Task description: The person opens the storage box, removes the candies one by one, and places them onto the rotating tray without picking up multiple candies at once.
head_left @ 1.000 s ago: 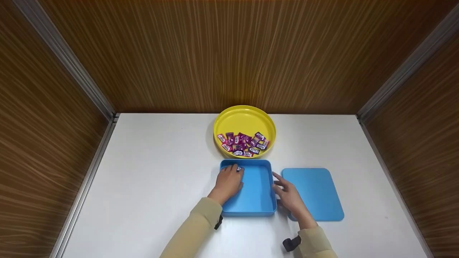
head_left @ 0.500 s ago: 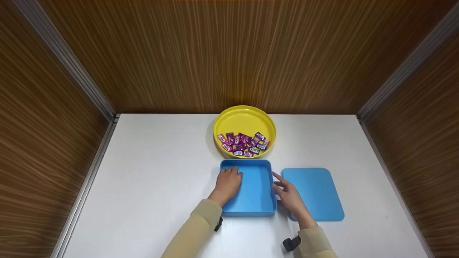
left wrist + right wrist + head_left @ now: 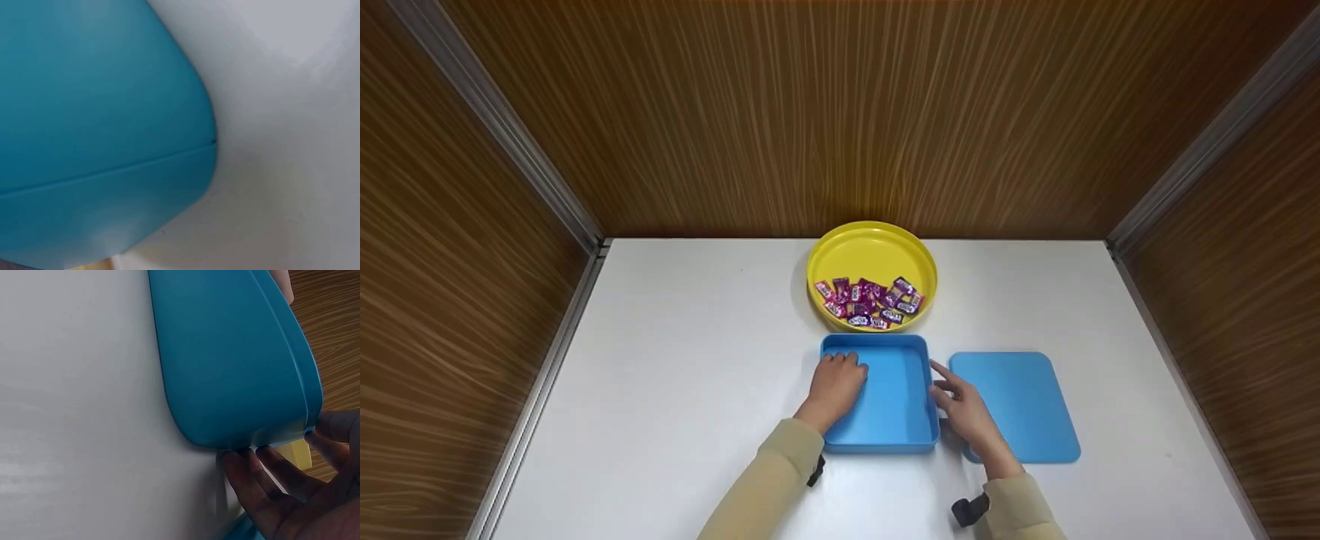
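A square blue box (image 3: 894, 409) sits near the middle of the white table. My left hand (image 3: 838, 384) reaches over its left wall, knuckles bent and fingertips down inside the far left part. I cannot tell what lies under those fingers. My right hand (image 3: 969, 414) touches the box's right wall from outside. In the right wrist view, several fingertips of the right hand (image 3: 304, 495) rest against the outer wall and others are up at the rim. Only the outer wall of the box (image 3: 95, 101) and the tabletop show in the left wrist view.
Just beyond the box stands a round yellow tray (image 3: 870, 256), its near half holding several wrapped candies (image 3: 874, 291) in purple and pink. A flat blue lid (image 3: 1020, 405) lies to the right, partly beneath the right forearm. Wood-grain panels (image 3: 855, 112) enclose the table's back and sides.
A small wrapped piece at the left fingertips, visible a second ago, is now hidden. The left hand has drawn slightly nearer and its fingers bend further down. The right hand stays put.
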Tool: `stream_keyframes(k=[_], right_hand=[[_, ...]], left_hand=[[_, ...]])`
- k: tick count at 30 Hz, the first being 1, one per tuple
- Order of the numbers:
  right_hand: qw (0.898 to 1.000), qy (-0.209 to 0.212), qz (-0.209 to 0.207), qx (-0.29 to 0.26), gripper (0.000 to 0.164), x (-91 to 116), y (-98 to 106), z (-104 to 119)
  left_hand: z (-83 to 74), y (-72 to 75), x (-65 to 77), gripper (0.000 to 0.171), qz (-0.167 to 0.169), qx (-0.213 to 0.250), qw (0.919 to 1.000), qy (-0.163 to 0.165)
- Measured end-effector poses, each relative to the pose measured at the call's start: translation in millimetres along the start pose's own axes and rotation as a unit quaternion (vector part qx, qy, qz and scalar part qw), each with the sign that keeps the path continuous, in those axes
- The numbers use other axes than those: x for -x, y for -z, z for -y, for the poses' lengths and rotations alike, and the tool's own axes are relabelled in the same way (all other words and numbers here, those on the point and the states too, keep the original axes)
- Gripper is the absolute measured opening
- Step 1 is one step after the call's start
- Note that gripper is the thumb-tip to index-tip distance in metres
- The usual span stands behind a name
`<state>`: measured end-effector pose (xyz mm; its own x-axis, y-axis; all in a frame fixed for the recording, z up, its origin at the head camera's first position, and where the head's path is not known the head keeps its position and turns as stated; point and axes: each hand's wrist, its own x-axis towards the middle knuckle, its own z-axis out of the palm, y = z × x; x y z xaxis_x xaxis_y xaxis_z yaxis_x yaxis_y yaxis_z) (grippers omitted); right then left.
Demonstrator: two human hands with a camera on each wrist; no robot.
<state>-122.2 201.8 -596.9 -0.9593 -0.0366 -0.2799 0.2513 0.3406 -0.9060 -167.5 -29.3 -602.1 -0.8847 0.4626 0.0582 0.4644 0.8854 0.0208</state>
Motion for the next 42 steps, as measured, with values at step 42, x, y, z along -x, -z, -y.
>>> stream_keyframes(k=[42], right_hand=[[1.000, -0.007, -0.002, 0.003, 0.050, -1, -1, -1]], left_hand=[[11.9, 22.5, 14.4, 0.019, -0.081, 0.258, 0.9627, 0.015]])
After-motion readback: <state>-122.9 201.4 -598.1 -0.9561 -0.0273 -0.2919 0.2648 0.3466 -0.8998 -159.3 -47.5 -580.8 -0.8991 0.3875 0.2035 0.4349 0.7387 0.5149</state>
